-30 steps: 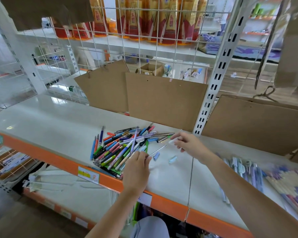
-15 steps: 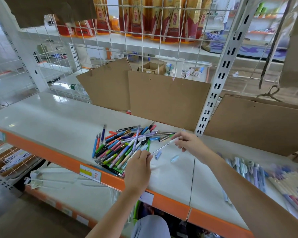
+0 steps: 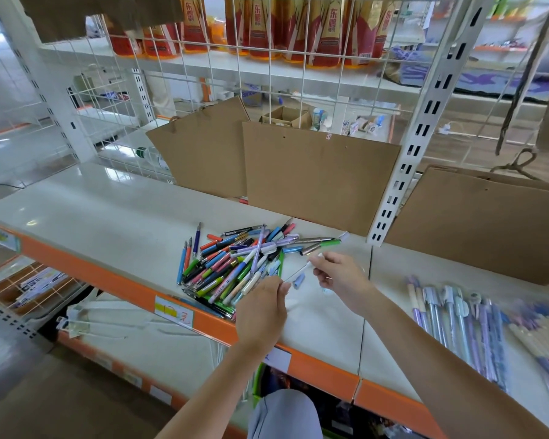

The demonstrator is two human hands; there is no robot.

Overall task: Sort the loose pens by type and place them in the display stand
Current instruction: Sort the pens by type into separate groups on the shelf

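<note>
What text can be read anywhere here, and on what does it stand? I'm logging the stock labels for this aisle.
"东鹏": in red on the gold and red pouches on the upper shelf; the smaller print under it is too blurred.
"元": in red on the yellow price tag on the orange shelf edge; the mark before it is unclear.
Red scribble on the cardboard sheet: unreadable.
Print on the pens in the pile: too small.

Sorted pens (image 3: 457,318) at right are blurred, perhaps motion-smeared.
</note>
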